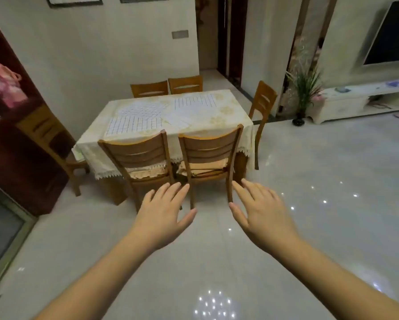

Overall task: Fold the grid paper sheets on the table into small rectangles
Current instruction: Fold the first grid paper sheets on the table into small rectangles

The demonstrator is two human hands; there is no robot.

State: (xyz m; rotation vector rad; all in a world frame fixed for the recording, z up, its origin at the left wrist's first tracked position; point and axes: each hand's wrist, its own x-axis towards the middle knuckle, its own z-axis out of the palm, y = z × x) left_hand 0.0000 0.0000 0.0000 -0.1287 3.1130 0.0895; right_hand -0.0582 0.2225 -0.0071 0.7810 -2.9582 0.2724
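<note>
Several white grid paper sheets lie flat on the cream tablecloth of the dining table (230,107): one at the near left (133,125), one at the far right (195,101), others overlapping between them (145,109). My left hand (163,211) and my right hand (260,211) are stretched out in front of me over the floor, well short of the table, fingers spread and holding nothing.
Two wooden chairs (138,155) (210,148) stand tucked in at the table's near side, between me and the sheets. More chairs stand at the far side, the left and the right end (263,105). A dark cabinet (16,135) is left; glossy tiled floor (320,181) spreads right.
</note>
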